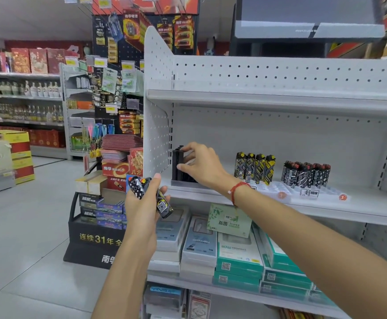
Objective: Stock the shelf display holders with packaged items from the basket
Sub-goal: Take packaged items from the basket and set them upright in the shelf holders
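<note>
Left hand: the left hand (141,203) is curled round a small bunch of patterned lighters (150,194), thumb over the top, held low in front of the shelf edge. I judge it serves as the supply, kept close so the other hand has a short reach.

Right hand: the right hand (201,166) reaches into the shelf's left corner, its fingertips pinching the top of the black lighters (180,164), thumb low against their front. The grip is clamped on them, probably to seat or square them up.

Black holder: the black lighters stand upright in a dark display holder (183,182), pushed close against the perforated side panel (156,143).

Middle shelf: the white shelf (326,210) also carries a row of yellow-and-black lighters (254,166) and a cluster of black-and-white lighters (306,172), both upright in clear holder trays (280,191). The trays' front sockets are open, so there is room for more.

Basket: not in view.

Shelf below: boxed cables and chargers (238,252) lie stacked flat, no part of this job.

Stage: stocking is partway along; the lighters in the left hand have yet to go in. Their patterns seem to match the rows on the right, so those trays look like their place.

Risk: upright lighters packed close may topple in a row if one is knocked.
</note>
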The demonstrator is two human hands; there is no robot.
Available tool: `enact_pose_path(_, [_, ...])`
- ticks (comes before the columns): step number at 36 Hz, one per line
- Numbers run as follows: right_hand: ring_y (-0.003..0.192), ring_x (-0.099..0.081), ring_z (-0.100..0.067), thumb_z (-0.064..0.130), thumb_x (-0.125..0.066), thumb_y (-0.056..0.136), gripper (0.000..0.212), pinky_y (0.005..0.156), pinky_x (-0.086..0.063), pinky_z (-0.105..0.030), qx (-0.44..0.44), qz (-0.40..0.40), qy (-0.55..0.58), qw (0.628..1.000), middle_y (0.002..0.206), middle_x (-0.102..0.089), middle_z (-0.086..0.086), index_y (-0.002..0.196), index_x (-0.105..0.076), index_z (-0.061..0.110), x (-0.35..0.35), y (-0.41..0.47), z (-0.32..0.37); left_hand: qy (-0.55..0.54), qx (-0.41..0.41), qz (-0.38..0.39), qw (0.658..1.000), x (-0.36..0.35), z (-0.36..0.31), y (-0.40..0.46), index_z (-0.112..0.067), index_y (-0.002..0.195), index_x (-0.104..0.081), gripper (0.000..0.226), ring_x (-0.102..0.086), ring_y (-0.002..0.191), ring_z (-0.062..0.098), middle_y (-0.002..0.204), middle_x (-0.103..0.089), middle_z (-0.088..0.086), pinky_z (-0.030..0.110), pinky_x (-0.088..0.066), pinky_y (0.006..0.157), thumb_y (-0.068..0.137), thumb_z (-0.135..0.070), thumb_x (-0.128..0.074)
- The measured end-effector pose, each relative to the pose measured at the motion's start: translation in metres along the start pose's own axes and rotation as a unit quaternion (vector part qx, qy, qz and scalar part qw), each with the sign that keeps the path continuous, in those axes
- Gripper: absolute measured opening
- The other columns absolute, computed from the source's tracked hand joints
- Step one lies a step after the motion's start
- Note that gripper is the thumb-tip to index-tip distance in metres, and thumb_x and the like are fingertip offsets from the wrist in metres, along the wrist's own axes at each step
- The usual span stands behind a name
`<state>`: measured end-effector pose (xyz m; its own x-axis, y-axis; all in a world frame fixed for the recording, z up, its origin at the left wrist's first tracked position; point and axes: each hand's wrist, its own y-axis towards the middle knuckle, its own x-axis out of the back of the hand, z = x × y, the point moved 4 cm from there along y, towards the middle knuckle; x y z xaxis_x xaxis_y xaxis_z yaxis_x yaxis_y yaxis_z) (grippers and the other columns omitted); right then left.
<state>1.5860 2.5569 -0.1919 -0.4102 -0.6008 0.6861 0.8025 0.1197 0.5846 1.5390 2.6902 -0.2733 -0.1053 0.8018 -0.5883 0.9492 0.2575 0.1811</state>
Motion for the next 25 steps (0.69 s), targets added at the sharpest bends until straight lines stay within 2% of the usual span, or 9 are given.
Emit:
enact_pose_path(4, [0.097, -0.064, -0.024, 0.02, -0.072, 0.082, 0.036, 0.076, -0.041, -0.025, -0.011, -0.001, -0.018, 1.0, 0.102, -0.07, -0.007, 0.116, -0.06, 0.013, -0.003, 0.006, 0.003, 0.007, 0.004, 0.014, 1.0, -0.002, 0.001, -0.003, -0.017, 0.095, -0.055, 0.013, -0.062, 0.058, 0.001, 0.074, -0.061, -0.004, 0.02, -0.049, 0.061, 0.089, -0.023, -0.064])
enact_pose_path(8, [0.097, -0.063, -0.028, 0.018, -0.071, 0.083, 0.037, 0.082, -0.045, -0.03, -0.026, -0.015, -0.023, 0.999, 0.105, -0.068, -0.009, 0.116, -0.058, 0.012, -0.007, 0.007, 0.003, 0.007, 0.007, 0.02, 1.0, -0.004, 0.001, -0.004, -0.016, 0.097, -0.054, 0.014, -0.062, 0.057, 0.002, 0.074, -0.061, -0.004, 0.021, -0.048, 0.062, 0.09, -0.023, -0.064])
enact_pose_path(12, [0.102, -0.063, -0.028, 0.016, -0.068, 0.083, 0.049, 0.089, -0.048, -0.034, -0.031, 0.004, -0.017, 0.999, 0.111, -0.067, -0.007, 0.128, -0.05, 0.016, -0.001, 0.001, 0.003, -0.011, 0.01, 0.033, 0.999, -0.007, 0.001, -0.006, -0.014, 0.1, -0.055, 0.015, -0.064, 0.055, 0.0, 0.066, -0.064, -0.007, 0.024, -0.051, 0.071, 0.091, -0.023, -0.062])
enact_pose_path(15, [0.095, -0.063, -0.02, 0.02, -0.064, 0.086, 0.056, 0.09, -0.049, -0.039, -0.031, -0.016, 0.011, 0.999, 0.118, -0.062, -0.002, 0.136, -0.04, 0.018, 0.019, -0.022, 0.006, -0.035, 0.017, 0.044, 0.998, -0.014, 0.005, -0.009, -0.012, 0.109, -0.054, 0.024, -0.067, 0.063, -0.001, 0.059, -0.067, -0.014, 0.026, -0.051, 0.078, 0.091, -0.027, -0.061])
enact_pose_path(18, [0.081, -0.063, -0.012, 0.025, -0.062, 0.089, 0.033, 0.081, -0.054, -0.037, -0.036, -0.056, 0.1, 0.993, 0.096, -0.062, 0.007, 0.12, -0.054, 0.02, 0.044, -0.066, 0.007, -0.054, 0.028, 0.071, 0.996, -0.029, 0.009, -0.017, -0.012, 0.112, -0.052, 0.028, -0.068, 0.08, 0.001, 0.072, -0.07, -0.011, 0.019, -0.052, 0.071, 0.092, -0.029, -0.059])
enact_pose_path(20, [0.077, -0.065, -0.011, 0.032, -0.061, 0.089, 0.02, 0.074, -0.056, -0.035, -0.06, -0.042, 0.152, 0.986, 0.091, -0.063, 0.008, 0.108, -0.059, 0.025, 0.055, -0.1, 0.002, -0.059, 0.035, 0.091, 0.993, -0.041, 0.013, -0.026, -0.013, 0.117, -0.052, 0.031, -0.068, 0.085, 0.002, 0.081, -0.069, -0.009, 0.016, -0.052, 0.065, 0.091, -0.029, -0.059])
enact_pose_path(23, [0.078, -0.068, -0.009, 0.043, -0.064, 0.084, 0.025, 0.068, -0.055, -0.029, -0.086, 0.005, 0.204, 0.975, 0.093, -0.064, 0.007, 0.106, -0.057, 0.035, 0.064, -0.148, -0.006, -0.046, 0.061, 0.137, 0.988, -0.064, 0.025, -0.044, -0.014, 0.114, -0.052, 0.03, -0.066, 0.082, 0.004, 0.074, -0.069, -0.009, 0.022, -0.048, 0.069, 0.09, -0.03, -0.06])
enact_pose_path(25, [0.076, -0.067, -0.006, 0.039, -0.068, 0.081, 0.031, 0.071, -0.055, -0.029, -0.09, -0.002, 0.193, 0.977, 0.093, -0.064, 0.007, 0.109, -0.056, 0.037, 0.068, -0.169, -0.015, -0.028, 0.089, 0.176, 0.98, -0.079, 0.037, -0.063, -0.012, 0.107, -0.054, 0.028, -0.065, 0.077, 0.009, 0.08, -0.069, -0.002, 0.027, -0.049, 0.071, 0.088, -0.032, -0.061])
